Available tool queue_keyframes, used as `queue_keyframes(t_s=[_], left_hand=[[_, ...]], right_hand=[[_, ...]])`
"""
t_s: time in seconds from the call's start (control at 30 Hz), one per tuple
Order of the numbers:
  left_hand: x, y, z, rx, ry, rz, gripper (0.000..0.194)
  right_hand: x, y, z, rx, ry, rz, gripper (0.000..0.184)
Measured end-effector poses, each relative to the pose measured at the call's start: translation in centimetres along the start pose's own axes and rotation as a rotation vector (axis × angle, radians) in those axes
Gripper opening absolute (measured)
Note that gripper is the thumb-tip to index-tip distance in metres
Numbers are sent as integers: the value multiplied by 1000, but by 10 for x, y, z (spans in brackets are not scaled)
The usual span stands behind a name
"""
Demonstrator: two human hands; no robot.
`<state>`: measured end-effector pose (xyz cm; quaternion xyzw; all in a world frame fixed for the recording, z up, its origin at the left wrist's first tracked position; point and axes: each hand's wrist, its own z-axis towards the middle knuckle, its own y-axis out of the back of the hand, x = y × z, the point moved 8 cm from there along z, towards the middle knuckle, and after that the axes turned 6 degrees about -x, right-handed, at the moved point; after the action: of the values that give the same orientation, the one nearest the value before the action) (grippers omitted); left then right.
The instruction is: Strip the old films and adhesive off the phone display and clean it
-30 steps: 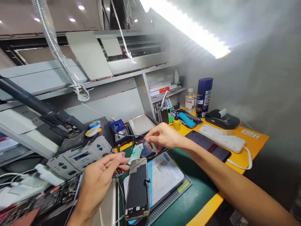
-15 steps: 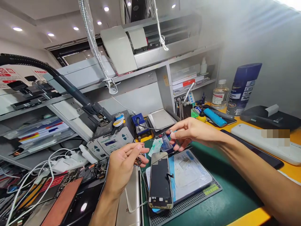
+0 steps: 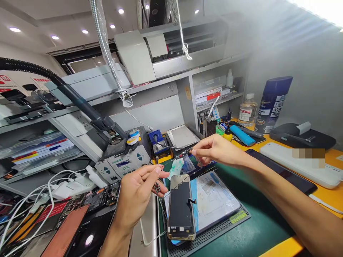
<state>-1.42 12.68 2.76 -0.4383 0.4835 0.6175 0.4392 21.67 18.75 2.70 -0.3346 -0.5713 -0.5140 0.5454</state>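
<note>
My left hand (image 3: pixel 140 189) is closed, thumb against fingertips. A small dark phone part (image 3: pixel 157 186), with a squarish metal piece, hangs at its fingers. Up and to the right, my right hand (image 3: pixel 210 151) pinches a small dark piece with shiny bits (image 3: pixel 189 151); its exact kind is too small to make out. Below and between the hands lies a phone screen assembly (image 3: pixel 180 207), back side up, with a short black flex cable (image 3: pixel 192 202) sticking out on its right. It rests partly on a white-and-blue box (image 3: pixel 217 200). Neither hand touches the screen.
The box sits on a grey perforated mat (image 3: pixel 211 235). A silver phone or tablet (image 3: pixel 146 228) lies left of it. Behind stand a grey soldering station (image 3: pixel 123 160) and a blue iron stand (image 3: pixel 158 142). A spray can (image 3: pixel 273 103) and clear bottle (image 3: pixel 248 110) stand at right.
My right hand has moved slightly left, its fingers more closed on the small dark piece. My left hand keeps its pinch, nearly in place. The whole view has shifted a little.
</note>
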Motion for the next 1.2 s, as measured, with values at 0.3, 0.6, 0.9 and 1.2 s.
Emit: queue_keyframes(t_s=[0.3, 0.6, 0.9, 1.2], left_hand=[[0, 3, 3, -61, 26, -53, 37], [1, 7, 4, -91, 49, -95, 38], [6, 8, 5, -95, 78, -129, 39], [7, 4, 6, -20, 183, -308, 39]], right_hand=[[-2, -10, -2, 63, -56, 94, 31], [0, -15, -11, 289, -137, 228, 34], [-7, -10, -2, 135, -127, 158, 31], [-13, -1, 3, 56, -115, 177, 33]])
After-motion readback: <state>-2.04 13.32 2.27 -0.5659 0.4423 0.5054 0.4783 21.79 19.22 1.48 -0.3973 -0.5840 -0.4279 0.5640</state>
